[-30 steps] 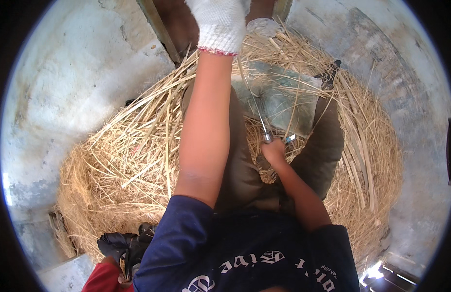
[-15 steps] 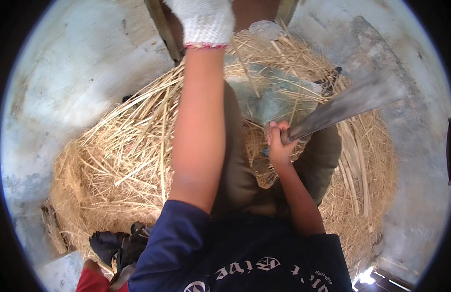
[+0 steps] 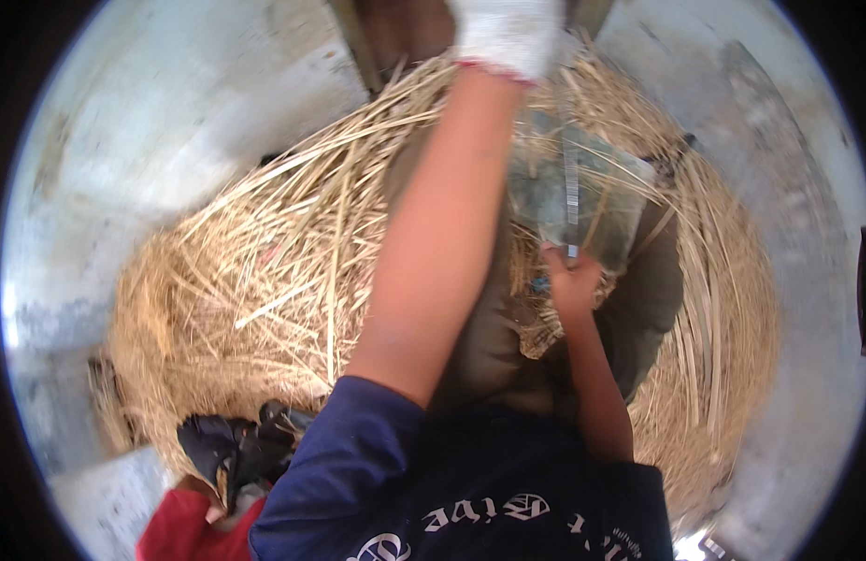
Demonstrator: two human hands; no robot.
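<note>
My left hand (image 3: 509, 39), in a white knit glove with a red cuff edge, reaches to the top edge of the head view. Its fingers are cut off or smeared, so what it holds is hidden. Lower down on the right, my bare right hand (image 3: 575, 279) is closed round the handle of a machete (image 3: 571, 178). The blade points away from me, seen nearly edge-on. Beneath it lies a dull green sheet (image 3: 615, 215) across my legs, with thin split strips on it.
Pale split strips and shavings (image 3: 283, 252) heap around me, with longer strips (image 3: 699, 309) on the right. Bluish-grey walls (image 3: 190, 103) curve around the heap. At lower left are a black cloth bundle (image 3: 218, 444) and a person's red sleeve (image 3: 204, 524).
The machete has swung from pointing right to pointing straight away from me. My left glove has shifted right and a little farther off. The whole view has drifted slightly.
</note>
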